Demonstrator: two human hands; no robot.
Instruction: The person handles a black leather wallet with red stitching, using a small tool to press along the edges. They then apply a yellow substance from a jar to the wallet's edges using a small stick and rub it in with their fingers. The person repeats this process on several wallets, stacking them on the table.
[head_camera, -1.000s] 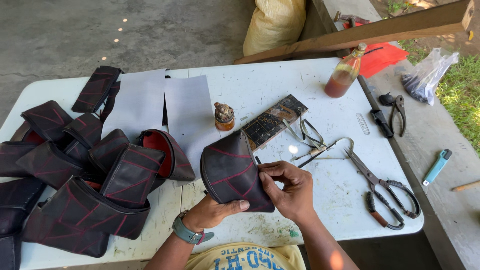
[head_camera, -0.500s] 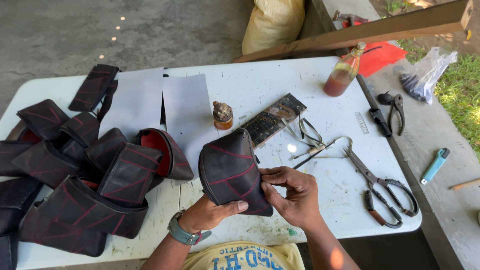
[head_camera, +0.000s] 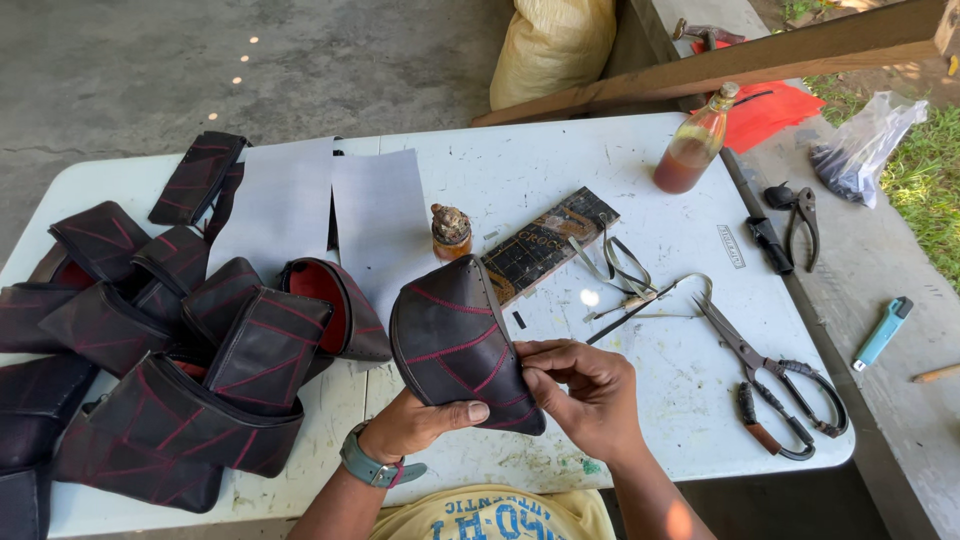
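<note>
Both hands on a dark stitched pouch

I see my left hand (head_camera: 420, 420) cupping the pouch (head_camera: 455, 345) from below, grip clamped; right hand (head_camera: 585, 390) pinches its edge above the counter (head_camera: 650, 400).

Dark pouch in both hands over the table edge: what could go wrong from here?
The dark pouch is pinched only at its lower edge between the left hand and the right hand, so it may slip. The scissors lie open beside the right forearm; a sweep could catch them. The small jar could tip.
</note>
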